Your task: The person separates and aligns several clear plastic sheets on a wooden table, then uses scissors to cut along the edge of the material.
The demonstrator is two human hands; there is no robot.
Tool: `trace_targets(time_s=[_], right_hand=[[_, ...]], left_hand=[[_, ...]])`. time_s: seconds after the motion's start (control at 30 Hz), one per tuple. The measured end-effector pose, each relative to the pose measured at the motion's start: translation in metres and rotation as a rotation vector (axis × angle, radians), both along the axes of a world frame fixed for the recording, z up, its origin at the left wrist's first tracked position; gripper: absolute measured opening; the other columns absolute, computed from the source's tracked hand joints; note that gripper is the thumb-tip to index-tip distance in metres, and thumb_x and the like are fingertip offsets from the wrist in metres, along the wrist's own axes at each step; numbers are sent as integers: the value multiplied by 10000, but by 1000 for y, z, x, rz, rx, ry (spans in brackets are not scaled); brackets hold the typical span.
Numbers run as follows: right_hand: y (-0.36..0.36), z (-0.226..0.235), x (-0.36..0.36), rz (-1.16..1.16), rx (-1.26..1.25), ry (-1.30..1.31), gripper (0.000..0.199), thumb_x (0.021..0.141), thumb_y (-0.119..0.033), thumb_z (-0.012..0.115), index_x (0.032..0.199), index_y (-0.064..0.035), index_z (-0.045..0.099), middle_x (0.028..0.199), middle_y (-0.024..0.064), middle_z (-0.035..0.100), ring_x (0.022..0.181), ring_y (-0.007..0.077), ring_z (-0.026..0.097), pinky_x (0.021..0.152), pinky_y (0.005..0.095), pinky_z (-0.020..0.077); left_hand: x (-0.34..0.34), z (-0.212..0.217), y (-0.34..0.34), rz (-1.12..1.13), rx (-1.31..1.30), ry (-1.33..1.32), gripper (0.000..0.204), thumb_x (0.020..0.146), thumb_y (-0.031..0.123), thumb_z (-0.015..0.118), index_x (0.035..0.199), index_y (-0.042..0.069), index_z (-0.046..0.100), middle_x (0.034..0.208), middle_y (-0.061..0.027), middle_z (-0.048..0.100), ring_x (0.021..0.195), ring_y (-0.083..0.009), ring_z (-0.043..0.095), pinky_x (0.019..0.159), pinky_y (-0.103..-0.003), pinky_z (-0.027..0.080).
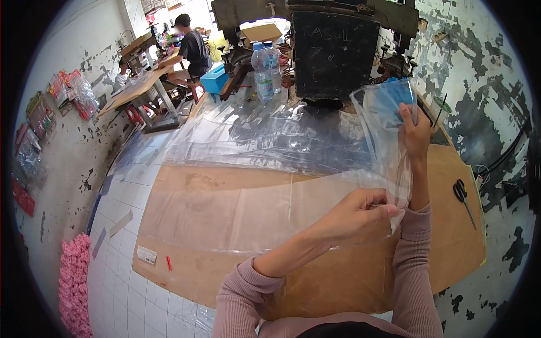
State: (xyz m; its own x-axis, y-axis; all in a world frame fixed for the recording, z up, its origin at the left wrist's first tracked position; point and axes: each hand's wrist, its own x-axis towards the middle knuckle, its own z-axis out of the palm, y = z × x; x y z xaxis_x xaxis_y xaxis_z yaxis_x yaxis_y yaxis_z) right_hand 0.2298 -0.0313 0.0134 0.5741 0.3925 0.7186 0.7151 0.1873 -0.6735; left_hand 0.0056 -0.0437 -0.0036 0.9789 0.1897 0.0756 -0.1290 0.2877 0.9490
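Presently held: clear plastic bag [383,141], upright above the far right part of a brown board worktop [338,276]. Right hand [416,130] raised, closed on the bag's upper edge, fingers pinching film beside a blue item [394,101] seen through the plastic; kind of item not discernible. Left hand [360,209] lower, closed in a pinch on the bag's bottom corner, just above the board. Both sleeves dusty pink, entering from the lower edge.

Spread flat on the board, left of the hands: large sheets of clear plastic film [248,163], overlapping, reaching to the far edge. Scissors [463,197] lying on the board's right side, well apart from both hands. Small red object [168,263] and a white label [146,254] near the board's left corner. Two water bottles [266,70] standing at the far side, next to a blue box [214,79]. Dark machine body [335,53] behind the bag. Pink knitted material [75,284] at lower left. Another person [191,48] seated at a distant bench, upper left.
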Motion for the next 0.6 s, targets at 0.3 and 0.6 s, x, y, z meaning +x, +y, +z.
trace_targets(time_s=[0.3,0.6], right_hand=[[3,-18,25,386,-38,137,328,835,-363,593,858,-36,585,554,-36,475,458,23,374,417,210,272],[-28,10,-14,-384,-348,-385,593,814,-465,572,1181,-14,454,1056,272,514,893,392,576,780,421,451]], left_hand=[[21,-27,-9,-170,-166,-362,197,898,230,525,979,50,521,1175,-87,531,1176,-171,446,968,-261,324],[23,-25,20,-74,-393,-245,202,929,311,441,981,117,463,1186,-89,499,1169,-219,449,1003,-329,343]])
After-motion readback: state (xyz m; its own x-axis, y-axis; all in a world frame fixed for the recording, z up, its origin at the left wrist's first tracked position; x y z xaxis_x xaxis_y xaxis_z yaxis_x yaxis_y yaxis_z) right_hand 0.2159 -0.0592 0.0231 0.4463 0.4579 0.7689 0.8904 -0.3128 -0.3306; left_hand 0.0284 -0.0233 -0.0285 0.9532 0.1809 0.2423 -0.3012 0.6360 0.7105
